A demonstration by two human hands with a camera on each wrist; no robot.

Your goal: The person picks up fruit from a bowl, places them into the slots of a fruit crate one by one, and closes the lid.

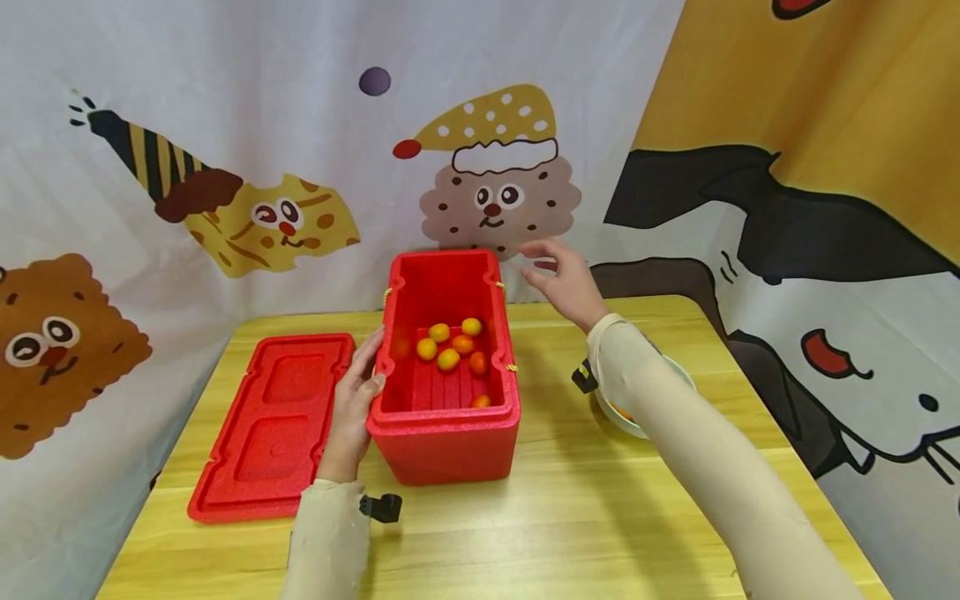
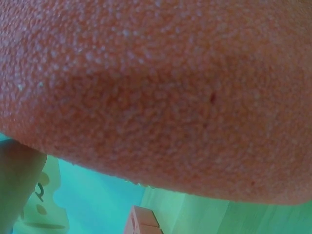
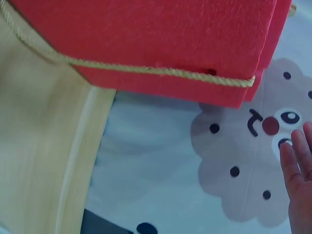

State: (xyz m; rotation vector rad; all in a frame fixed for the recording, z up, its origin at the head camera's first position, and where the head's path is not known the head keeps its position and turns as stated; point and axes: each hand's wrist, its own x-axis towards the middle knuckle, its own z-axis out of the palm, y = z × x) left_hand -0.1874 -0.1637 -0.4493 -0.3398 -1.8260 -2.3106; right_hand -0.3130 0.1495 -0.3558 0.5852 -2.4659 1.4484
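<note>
A red foam box (image 1: 442, 454) stands on the table, with several small orange and yellow tomato-like fruits (image 1: 448, 360) on its floor. My left hand (image 1: 352, 408) rests against the box's left side, fingers along the outer wall and thumb at the rim. The box wall (image 2: 161, 112) fills most of the left wrist view. Off the box's far right corner, my right hand (image 1: 566, 283) is raised in the air with nothing in its fingers, which bend loosely. In the right wrist view, the fingers show at the right edge, apart from the box (image 3: 161, 39).
A red lid (image 1: 281, 417) lies flat left of the box. Partly hidden under the right forearm is a pale bowl (image 1: 626, 425) with something orange in it. Yellow cord (image 3: 146, 70) runs along the box's side. A printed curtain (image 1: 300, 108) hangs behind the wooden table (image 1: 487, 542).
</note>
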